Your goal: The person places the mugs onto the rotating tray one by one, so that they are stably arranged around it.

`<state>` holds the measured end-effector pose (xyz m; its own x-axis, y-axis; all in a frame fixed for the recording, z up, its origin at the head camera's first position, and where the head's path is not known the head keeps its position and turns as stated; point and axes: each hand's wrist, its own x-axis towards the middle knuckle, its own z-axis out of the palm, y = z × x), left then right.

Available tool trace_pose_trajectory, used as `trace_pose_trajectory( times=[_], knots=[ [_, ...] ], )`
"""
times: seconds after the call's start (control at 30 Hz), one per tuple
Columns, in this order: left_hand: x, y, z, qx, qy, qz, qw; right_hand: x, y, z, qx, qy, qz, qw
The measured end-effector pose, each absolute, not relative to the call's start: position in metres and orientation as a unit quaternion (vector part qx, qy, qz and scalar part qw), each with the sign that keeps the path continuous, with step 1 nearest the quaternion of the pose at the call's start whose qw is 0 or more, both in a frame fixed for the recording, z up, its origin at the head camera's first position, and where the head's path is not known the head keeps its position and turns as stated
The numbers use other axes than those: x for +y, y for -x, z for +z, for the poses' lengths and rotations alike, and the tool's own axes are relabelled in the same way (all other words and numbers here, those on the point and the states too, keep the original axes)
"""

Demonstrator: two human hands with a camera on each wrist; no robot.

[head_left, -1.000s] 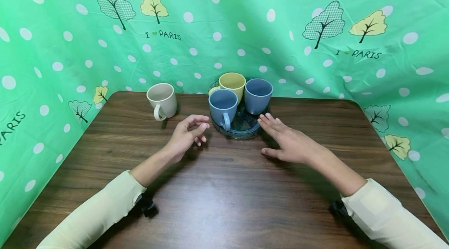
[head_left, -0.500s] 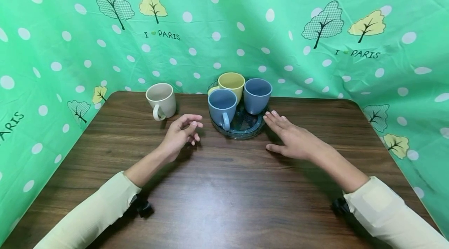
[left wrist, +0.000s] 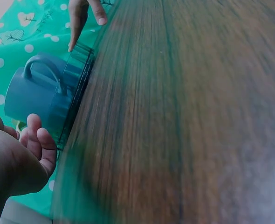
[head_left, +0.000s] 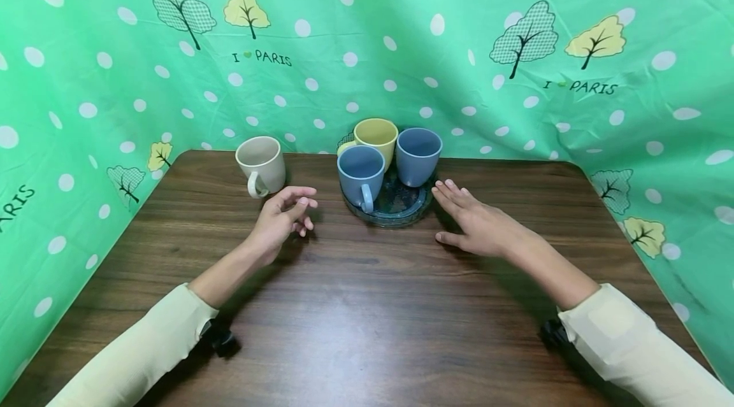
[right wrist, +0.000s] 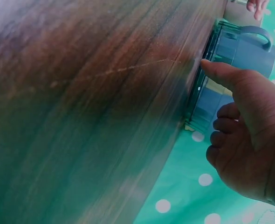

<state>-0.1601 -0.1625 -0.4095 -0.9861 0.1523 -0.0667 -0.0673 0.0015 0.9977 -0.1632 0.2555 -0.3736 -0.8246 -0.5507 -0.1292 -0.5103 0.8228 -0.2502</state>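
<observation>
A round dark glass tray (head_left: 392, 222) carries a blue mug (head_left: 360, 172) with its handle toward me, a second blue mug (head_left: 419, 158) and a yellow mug (head_left: 375, 133) behind. Off to the left stands an off-white mug (head_left: 268, 168). My left hand (head_left: 272, 225), fingers loosely bent and holding nothing, hovers just in front of the off-white mug, left of the tray. Stretched fingers of my right hand (head_left: 478, 222) lie right by the tray's right rim. In the right wrist view the right hand (right wrist: 254, 116) has its thumb held apart from the fingers.
The dark wood-grain table (head_left: 355, 318) runs back to a green dotted curtain (head_left: 321, 25) with printed trees, which also hangs along both sides. Small black devices sit under both cuffs, such as the left device (head_left: 222, 340).
My left hand has drawn left, from the tray toward the off-white mug. The right hand has shifted slightly away from the tray's rim. The mugs and tray stay where they were.
</observation>
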Motion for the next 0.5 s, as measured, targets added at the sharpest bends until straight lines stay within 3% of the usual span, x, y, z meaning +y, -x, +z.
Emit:
trace_pose_trajectory(
  times=[0.5],
  knots=[
    [-0.183,0.156,-0.413,0.697,-0.008,0.714,0.069,0.256,0.164,-0.376,0.949,0.287,-0.090,0.095]
  ],
)
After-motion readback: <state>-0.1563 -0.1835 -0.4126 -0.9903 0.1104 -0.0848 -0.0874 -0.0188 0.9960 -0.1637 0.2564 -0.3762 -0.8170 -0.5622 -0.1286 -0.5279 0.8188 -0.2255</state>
